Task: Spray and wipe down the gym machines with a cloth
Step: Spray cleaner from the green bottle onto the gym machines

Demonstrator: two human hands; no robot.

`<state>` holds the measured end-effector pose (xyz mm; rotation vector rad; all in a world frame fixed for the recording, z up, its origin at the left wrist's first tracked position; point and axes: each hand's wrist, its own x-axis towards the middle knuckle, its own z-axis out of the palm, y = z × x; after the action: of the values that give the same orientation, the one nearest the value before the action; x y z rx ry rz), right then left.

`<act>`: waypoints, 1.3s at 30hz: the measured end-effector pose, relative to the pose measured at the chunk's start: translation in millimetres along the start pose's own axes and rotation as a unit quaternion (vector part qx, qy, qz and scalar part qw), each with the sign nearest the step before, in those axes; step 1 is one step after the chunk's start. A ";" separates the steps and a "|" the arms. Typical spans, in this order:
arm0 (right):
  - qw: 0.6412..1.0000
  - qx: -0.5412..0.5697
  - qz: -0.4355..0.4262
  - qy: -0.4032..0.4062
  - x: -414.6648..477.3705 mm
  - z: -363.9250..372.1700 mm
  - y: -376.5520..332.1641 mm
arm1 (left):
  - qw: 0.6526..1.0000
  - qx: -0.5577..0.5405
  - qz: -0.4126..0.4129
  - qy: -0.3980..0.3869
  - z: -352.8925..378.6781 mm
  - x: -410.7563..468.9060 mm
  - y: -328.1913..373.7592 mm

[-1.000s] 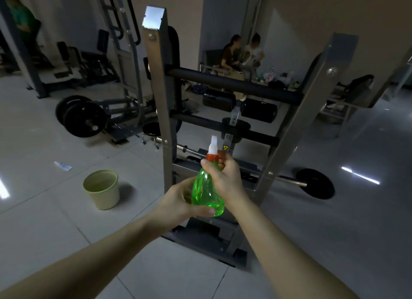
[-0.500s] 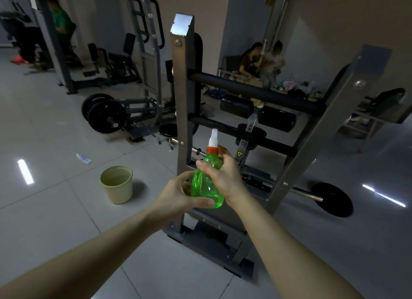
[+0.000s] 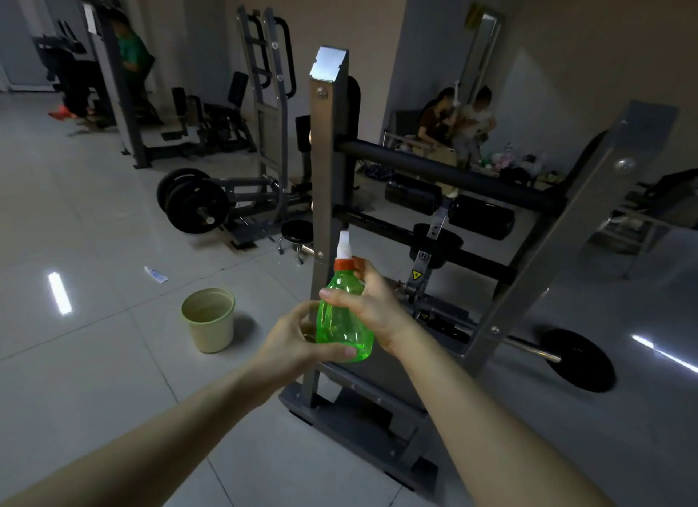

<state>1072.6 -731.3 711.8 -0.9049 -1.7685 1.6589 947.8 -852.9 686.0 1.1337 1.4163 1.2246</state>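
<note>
I hold the green spray bottle [image 3: 342,317] upright in front of the gym machine [image 3: 328,147].
My left hand [image 3: 298,342] cups its base, and my right hand [image 3: 376,306] grips just below the orange collar [image 3: 343,265]. A beige bucket [image 3: 209,321] stands on the floor [image 3: 94,355] nearby.

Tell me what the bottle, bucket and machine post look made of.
Bottle: translucent green plastic, glossy; light shines through it. Bucket: pale, matte, probably plastic, judging by its thin even rim. Post: grey metal, likely painted steel; bolt heads and a bright bare cap show.
</note>
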 end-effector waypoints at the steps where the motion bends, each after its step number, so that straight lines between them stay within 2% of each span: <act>1: 1.000 0.001 0.002 -0.006 0.3 0.0 -0.7 | 1.000 0.004 0.000 0.001 -1.3 0.3 -0.2; 3: 1.000 0.009 0.005 -0.003 -1.5 -1.2 -1.8 | 1.000 0.018 -0.002 -0.001 -2.7 2.2 1.1; 7: 0.998 0.022 0.003 0.056 -8.6 -4.8 -2.5 | 0.999 0.035 -0.007 -0.015 1.3 9.9 7.2; 17: 0.988 0.031 -0.019 0.148 -45.0 -42.6 -13.7 | 0.992 0.071 0.025 -0.104 31.3 26.1 23.5; 23: 0.974 0.039 -0.035 0.220 -70.0 -67.6 -16.4 | 0.977 0.090 0.051 -0.187 54.9 36.6 44.0; 32: 0.944 -0.008 -0.100 0.313 -96.7 -105.2 -48.0 | 0.968 0.082 0.092 -0.220 96.1 45.4 80.3; 36: 0.942 -0.022 -0.112 0.317 -104.9 -112.4 -60.3 | 0.965 0.087 0.108 -0.221 105.8 41.8 88.3; 39: 0.955 -0.028 -0.098 0.279 -103.8 -110.4 -68.9 | 0.971 0.088 0.111 -0.193 103.2 40.1 87.0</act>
<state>1215.6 -743.9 796.1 -1.0574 -1.4580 1.0900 1049.6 -790.9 760.9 1.5916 1.1392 0.9697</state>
